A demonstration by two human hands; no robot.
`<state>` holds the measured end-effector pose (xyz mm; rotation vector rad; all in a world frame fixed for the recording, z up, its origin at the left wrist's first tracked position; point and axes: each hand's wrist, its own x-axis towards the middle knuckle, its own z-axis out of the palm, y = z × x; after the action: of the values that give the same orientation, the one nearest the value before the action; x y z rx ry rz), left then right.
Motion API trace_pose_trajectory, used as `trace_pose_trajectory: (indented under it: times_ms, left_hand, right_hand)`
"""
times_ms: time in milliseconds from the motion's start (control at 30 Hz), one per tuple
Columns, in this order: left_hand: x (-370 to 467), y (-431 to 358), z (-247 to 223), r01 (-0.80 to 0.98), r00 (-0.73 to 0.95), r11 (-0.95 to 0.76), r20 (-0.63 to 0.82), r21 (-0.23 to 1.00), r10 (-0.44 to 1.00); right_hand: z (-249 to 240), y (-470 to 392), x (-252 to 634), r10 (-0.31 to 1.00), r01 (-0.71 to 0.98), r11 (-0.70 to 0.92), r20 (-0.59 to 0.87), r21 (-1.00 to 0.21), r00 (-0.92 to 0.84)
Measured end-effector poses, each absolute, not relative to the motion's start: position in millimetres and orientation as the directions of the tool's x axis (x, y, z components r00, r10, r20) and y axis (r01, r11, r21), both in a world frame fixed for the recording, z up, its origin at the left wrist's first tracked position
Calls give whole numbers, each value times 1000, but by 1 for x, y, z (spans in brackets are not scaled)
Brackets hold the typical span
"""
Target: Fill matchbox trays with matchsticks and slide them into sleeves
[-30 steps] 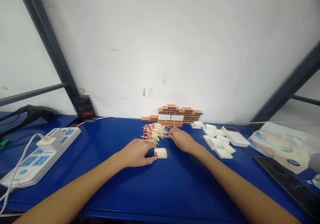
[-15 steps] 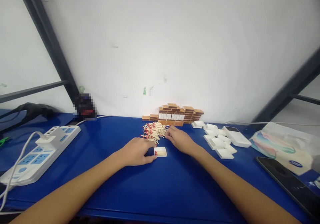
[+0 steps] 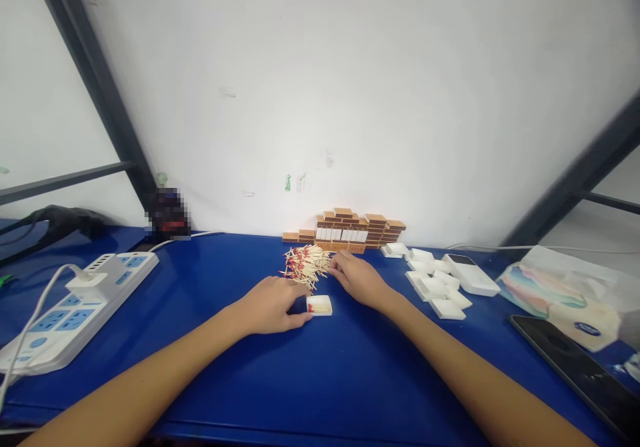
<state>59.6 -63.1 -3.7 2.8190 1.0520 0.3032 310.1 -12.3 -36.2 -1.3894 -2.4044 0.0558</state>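
A small white matchbox tray [image 3: 324,306] lies on the blue table with several red-tipped matches [image 3: 316,309] inside. My left hand [image 3: 273,306] is closed on its left end, thumb at the near corner and fingers at the far one. Just behind the tray is a loose heap of matchsticks [image 3: 306,264], mostly with red heads to the left. My right hand [image 3: 360,279] rests at the heap's right edge, fingers curled and fingertips pressed together against the matches. Whatever is between those fingertips is too small to make out.
Brown matchboxes [image 3: 343,246] are stacked against the wall. To the right lie several white trays [image 3: 447,310], a white device [image 3: 473,276], a tissue pack [image 3: 565,294] and a phone [image 3: 570,367]. At left is a power strip [image 3: 75,320] with a cable.
The whole view has shifted slightly. Both hands keep nearly the same places, the left at the tray and the right at the heap's edge.
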Motion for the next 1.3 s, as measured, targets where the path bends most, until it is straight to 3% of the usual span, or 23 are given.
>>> trace_pose_trajectory:
  times_ms: [100, 300, 600, 933, 1100, 1300]
  left_hand:
    - [59, -62, -5, 637, 738, -750, 141, 176, 660]
    - [59, -62, -6, 640, 738, -752, 143, 157, 659]
    - [59, -62, -7, 642, 735, -750, 150, 162, 662]
    - [60, -63, -4, 639, 739, -751, 142, 165, 659]
    - [59, -63, -4, 625, 745, -759, 151, 179, 649]
    - [60, -63, -2, 617, 751, -765, 150, 188, 643]
  right_hand:
    - [-39, -14, 303, 847, 805, 515, 317, -294, -426]
    - [-42, -17, 295, 859, 843, 485, 308, -234, -409]
    - [-40, -18, 295, 849, 826, 511, 288, -238, -442]
    - [-25, -23, 312, 897, 898, 435, 112, -69, -427]
    - [-14, -30, 339, 900, 888, 436, 65, -150, -431]
    - [-8, -29, 353, 889, 836, 457, 112, -304, -445]
